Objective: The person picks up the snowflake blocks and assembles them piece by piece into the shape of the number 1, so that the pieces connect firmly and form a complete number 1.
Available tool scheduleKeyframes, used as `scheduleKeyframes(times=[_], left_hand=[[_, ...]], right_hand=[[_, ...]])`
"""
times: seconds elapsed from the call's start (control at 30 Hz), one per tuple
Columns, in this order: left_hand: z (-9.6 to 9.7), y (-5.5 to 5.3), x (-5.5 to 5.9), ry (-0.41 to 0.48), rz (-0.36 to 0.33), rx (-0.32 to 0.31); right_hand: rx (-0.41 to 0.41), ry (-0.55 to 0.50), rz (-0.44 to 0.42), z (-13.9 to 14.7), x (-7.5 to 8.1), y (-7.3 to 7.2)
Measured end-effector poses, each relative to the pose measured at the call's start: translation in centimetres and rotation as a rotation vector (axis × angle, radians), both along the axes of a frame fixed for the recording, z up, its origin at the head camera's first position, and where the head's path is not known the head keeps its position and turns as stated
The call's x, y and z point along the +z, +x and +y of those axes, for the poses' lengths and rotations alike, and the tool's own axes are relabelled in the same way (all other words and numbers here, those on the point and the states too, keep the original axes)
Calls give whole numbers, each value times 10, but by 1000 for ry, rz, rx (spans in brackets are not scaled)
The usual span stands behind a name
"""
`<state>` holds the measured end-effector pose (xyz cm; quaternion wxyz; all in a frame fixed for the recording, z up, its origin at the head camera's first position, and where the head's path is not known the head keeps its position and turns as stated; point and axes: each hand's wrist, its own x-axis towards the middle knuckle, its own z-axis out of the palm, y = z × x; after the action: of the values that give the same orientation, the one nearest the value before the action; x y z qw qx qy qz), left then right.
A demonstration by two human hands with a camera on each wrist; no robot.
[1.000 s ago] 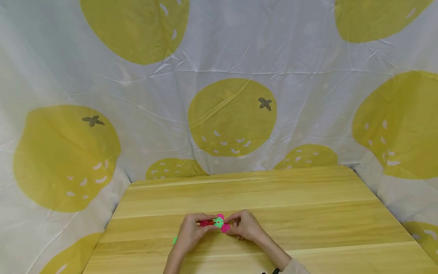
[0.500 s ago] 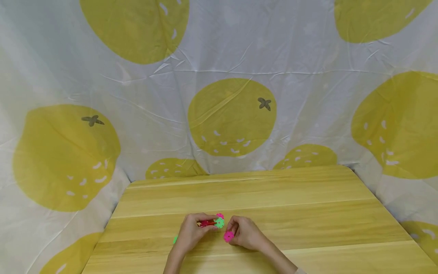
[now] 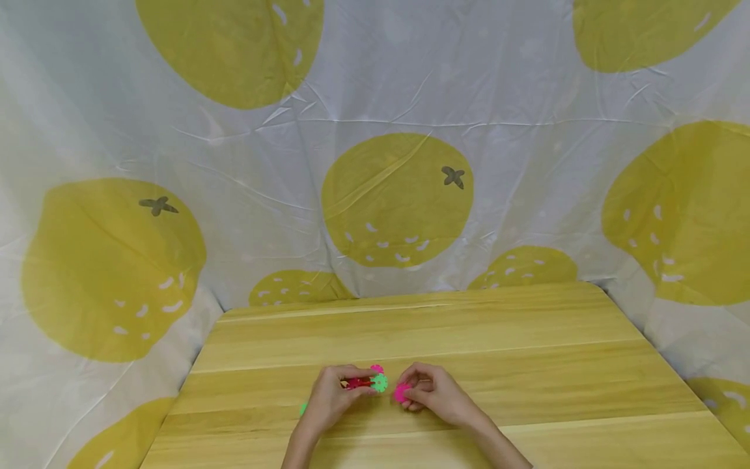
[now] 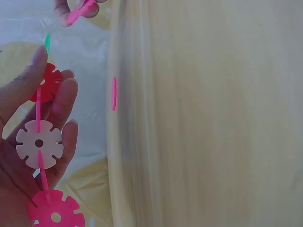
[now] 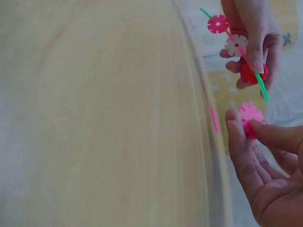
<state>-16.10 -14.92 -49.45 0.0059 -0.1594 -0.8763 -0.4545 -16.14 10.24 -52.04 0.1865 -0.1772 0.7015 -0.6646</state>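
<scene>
My left hand (image 3: 329, 398) holds a chain of slotted flower-shaped plastic discs, gripping it by a red disc (image 4: 48, 84) between thumb and fingers. A green disc (image 3: 379, 382) forms the end facing my right hand. Further along the chain are a white disc (image 4: 40, 144) and a pink disc (image 4: 56, 211), joined by pink discs seen edge-on. Another green disc (image 3: 303, 409) shows at the far end, left of the wrist. My right hand (image 3: 436, 395) pinches a loose pink disc (image 3: 402, 392) between thumb and fingertips, a small gap away from the chain's green end.
A separate pink disc (image 4: 114, 93) lies on the wooden table (image 3: 527, 352), just behind the chain in the head view. A white cloth (image 3: 263, 215) printed with yellow fruit hangs behind the table and along its sides.
The right hand drew its pink disc down away from the chain's green end, then up and to the right. The left hand shifted slightly right, still gripping the chain.
</scene>
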Motion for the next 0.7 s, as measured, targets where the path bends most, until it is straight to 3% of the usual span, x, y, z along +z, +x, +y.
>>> scheduleKeyframes(times=[0.3,0.47,0.7], left_hand=[[7,3,3,44,4,-34],[9,4,6,56,-7,-53],[10,5,8,55,-13,-64]], right_hand=[[-98,-24,97,9,8,5],[-197,14,171,7,12,8],[-225,-19,161,4,13,9]])
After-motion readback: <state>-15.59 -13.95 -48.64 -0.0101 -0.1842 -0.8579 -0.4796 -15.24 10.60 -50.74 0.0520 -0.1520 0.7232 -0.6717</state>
